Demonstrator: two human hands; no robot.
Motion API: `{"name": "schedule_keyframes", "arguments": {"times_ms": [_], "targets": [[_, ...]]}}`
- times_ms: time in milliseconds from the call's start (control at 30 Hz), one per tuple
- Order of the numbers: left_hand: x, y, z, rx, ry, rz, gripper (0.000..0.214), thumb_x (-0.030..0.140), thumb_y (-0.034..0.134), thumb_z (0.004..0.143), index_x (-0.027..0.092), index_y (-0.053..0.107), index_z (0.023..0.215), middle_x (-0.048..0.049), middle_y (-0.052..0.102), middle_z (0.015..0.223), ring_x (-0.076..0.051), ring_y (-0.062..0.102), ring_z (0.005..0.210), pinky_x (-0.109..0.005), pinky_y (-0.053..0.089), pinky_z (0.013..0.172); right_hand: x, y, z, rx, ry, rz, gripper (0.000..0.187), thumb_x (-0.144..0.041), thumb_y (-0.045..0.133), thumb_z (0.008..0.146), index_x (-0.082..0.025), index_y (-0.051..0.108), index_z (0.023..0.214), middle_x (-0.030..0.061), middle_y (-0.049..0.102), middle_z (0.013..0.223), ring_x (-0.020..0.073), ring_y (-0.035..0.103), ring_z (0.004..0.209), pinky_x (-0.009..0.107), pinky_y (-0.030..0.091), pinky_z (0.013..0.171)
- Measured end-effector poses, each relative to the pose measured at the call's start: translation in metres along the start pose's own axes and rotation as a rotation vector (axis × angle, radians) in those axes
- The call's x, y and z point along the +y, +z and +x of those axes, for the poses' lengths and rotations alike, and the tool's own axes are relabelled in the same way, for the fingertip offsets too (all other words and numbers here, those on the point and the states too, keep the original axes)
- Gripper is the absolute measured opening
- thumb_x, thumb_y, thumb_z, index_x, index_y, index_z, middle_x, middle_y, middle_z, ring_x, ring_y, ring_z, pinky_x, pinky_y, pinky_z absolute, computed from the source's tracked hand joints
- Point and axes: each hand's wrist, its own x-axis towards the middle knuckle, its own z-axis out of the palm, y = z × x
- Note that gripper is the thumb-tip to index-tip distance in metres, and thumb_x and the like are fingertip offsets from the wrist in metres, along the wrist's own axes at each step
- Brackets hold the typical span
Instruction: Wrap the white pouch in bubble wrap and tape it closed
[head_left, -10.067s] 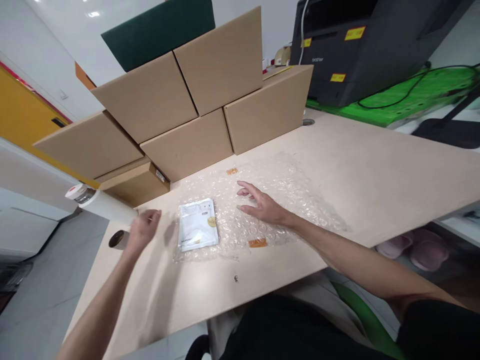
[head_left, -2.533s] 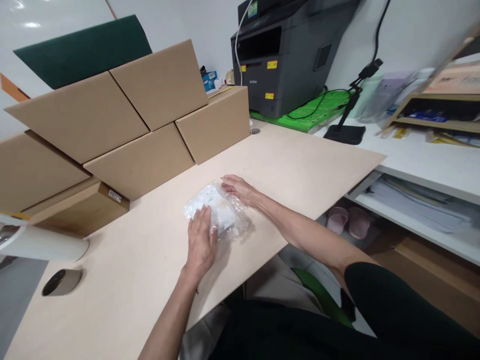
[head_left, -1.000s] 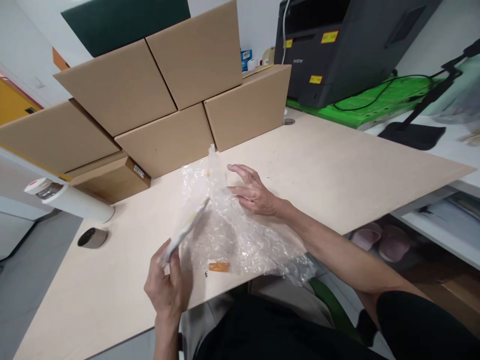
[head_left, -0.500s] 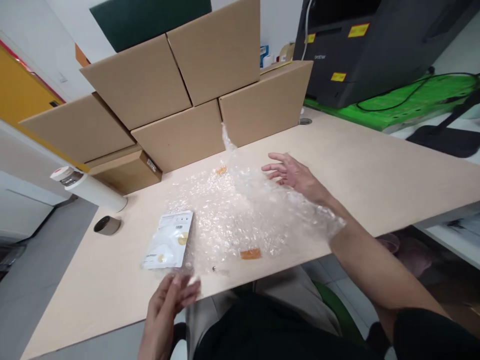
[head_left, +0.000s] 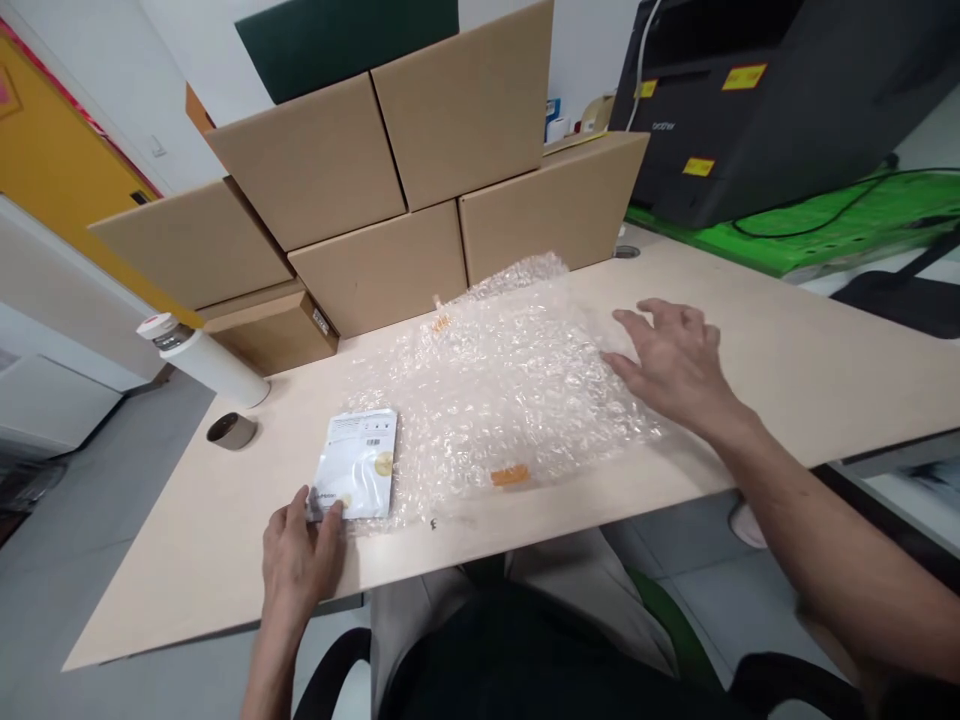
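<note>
A flat white pouch (head_left: 356,465) with yellow round marks and a barcode lies on the left part of a spread sheet of bubble wrap (head_left: 495,390). My left hand (head_left: 294,555) grips the pouch's lower left corner, thumb on the bottom edge and fingers along the left side. At the sheet's right edge hovers my right hand (head_left: 671,365), its thumb and fingers apart and nothing in them; whether the fingertips touch the film I cannot tell. Orange tape pieces stick to the bubble wrap, one near its front edge (head_left: 510,475) and one at the back (head_left: 440,323).
Stacked cardboard boxes (head_left: 379,275) line the back of the table (head_left: 172,560). At the left are a white bottle (head_left: 217,365) lying on its side and a small brown cup (head_left: 232,430). A dark printer (head_left: 720,130) stands beyond the right rear, by a green surface (head_left: 825,215).
The bubble wrap's raised right part has come down flatter. My right hand moved right, off the lifted film. My left hand moved up and left onto the pouch's corner. The view shifted slightly.
</note>
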Motion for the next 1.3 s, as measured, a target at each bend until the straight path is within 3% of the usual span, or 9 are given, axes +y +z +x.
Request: {"name": "schedule_keyframes", "arguments": {"times_ms": [100, 267, 333, 433, 633, 833, 933, 1100, 1300], "targets": [[0.000, 0.001, 0.001, -0.040, -0.047, -0.077, 0.093, 0.069, 0.048, 0.076, 0.004, 0.042, 0.143, -0.0195, 0.062, 0.111, -0.035, 0.062, 0.101, -0.049, 0.050, 0.088, -0.032, 0.006, -0.006, -0.034, -0.041, 0.105, 0.042, -0.050, 0.058, 0.085, -0.024, 0.064, 0.117, 0.0124, 0.060, 0.128, 0.0357, 0.048, 0.124, 0.057, 0.040, 0.100], [0.001, -0.005, 0.002, -0.072, -0.153, -0.432, 0.066, 0.069, 0.061, 0.065, 0.014, 0.065, 0.101, -0.0048, 0.066, 0.074, -0.023, 0.062, 0.069, -0.036, 0.049, 0.066, -0.113, 0.066, -0.024, -0.697, 0.124, 0.679, 0.036, -0.039, 0.061, 0.085, -0.018, 0.064, 0.114, 0.0122, 0.067, 0.113, 0.0233, 0.065, 0.095, 0.039, 0.053, 0.083], [0.000, -0.008, 0.001, -0.068, -0.159, -0.607, 0.056, 0.068, 0.066, 0.061, 0.016, 0.063, 0.084, -0.0019, 0.062, 0.065, -0.019, 0.059, 0.061, -0.031, 0.046, 0.059, -0.136, 0.097, -0.031, -0.843, 0.176, 0.746, 0.033, -0.033, 0.065, 0.083, -0.016, 0.064, 0.111, 0.0124, 0.067, 0.111, 0.0223, 0.065, 0.094, 0.035, 0.052, 0.080], [-0.001, -0.010, -0.002, -0.052, -0.132, -0.644, 0.059, 0.070, 0.065, 0.064, 0.016, 0.064, 0.087, -0.0015, 0.062, 0.063, -0.019, 0.059, 0.059, -0.029, 0.045, 0.056, -0.160, 0.131, -0.036, -0.949, 0.212, 0.721, 0.025, -0.026, 0.070, 0.079, -0.017, 0.064, 0.102, 0.0090, 0.068, 0.103, 0.0205, 0.065, 0.088, 0.029, 0.050, 0.073], [0.001, -0.007, -0.001, -0.160, -0.107, -0.692, 0.084, 0.069, 0.066, 0.066, 0.009, 0.059, 0.125, -0.0052, 0.067, 0.078, -0.019, 0.061, 0.068, -0.030, 0.047, 0.059, -0.178, 0.154, -0.036, -1.000, 0.558, 0.931, 0.029, -0.020, 0.078, 0.072, -0.016, 0.061, 0.095, -0.0023, 0.060, 0.069, 0.0084, 0.051, 0.049, 0.022, 0.039, 0.048], [0.010, -0.005, 0.001, -0.142, -0.067, -0.921, 0.080, 0.062, 0.074, 0.063, 0.011, 0.061, 0.123, -0.0115, 0.071, 0.100, -0.017, 0.062, 0.072, -0.027, 0.046, 0.060, -0.178, 0.147, -0.037, -0.911, 0.815, 1.154, 0.022, -0.011, 0.076, 0.068, -0.015, 0.067, 0.088, -0.0026, 0.060, 0.061, 0.0066, 0.047, 0.047, 0.017, 0.029, 0.038], [0.006, -0.004, 0.001, -0.109, -0.033, -0.762, 0.073, 0.063, 0.065, 0.071, 0.013, 0.061, 0.125, -0.0132, 0.069, 0.111, -0.020, 0.064, 0.078, -0.031, 0.049, 0.066, -0.174, 0.146, -0.041, -0.819, 0.869, 1.162, 0.023, -0.007, 0.072, 0.067, -0.015, 0.066, 0.089, -0.0022, 0.062, 0.065, 0.0079, 0.051, 0.049, 0.018, 0.030, 0.038], [-0.005, 0.000, -0.001, -0.075, 0.044, -0.262, 0.059, 0.058, 0.046, 0.083, 0.013, 0.065, 0.117, -0.0142, 0.066, 0.108, -0.026, 0.065, 0.087, -0.041, 0.049, 0.081, -0.168, 0.152, -0.054, -0.705, 0.801, 1.142, 0.034, -0.010, 0.066, 0.072, -0.017, 0.058, 0.105, -0.0029, 0.063, 0.074, 0.0083, 0.051, 0.048, 0.019, 0.033, 0.039], [0.005, 0.000, 0.000, -0.161, 0.018, -0.134, 0.041, 0.054, 0.047, 0.083, 0.020, 0.064, 0.097, -0.0104, 0.069, 0.099, -0.028, 0.064, 0.092, -0.038, 0.046, 0.078, -0.172, 0.152, -0.057, -0.877, 0.483, 0.756, 0.048, -0.019, 0.064, 0.081, -0.016, 0.048, 0.125, 0.0007, 0.061, 0.080, 0.0127, 0.054, 0.056, 0.026, 0.045, 0.051]]}}
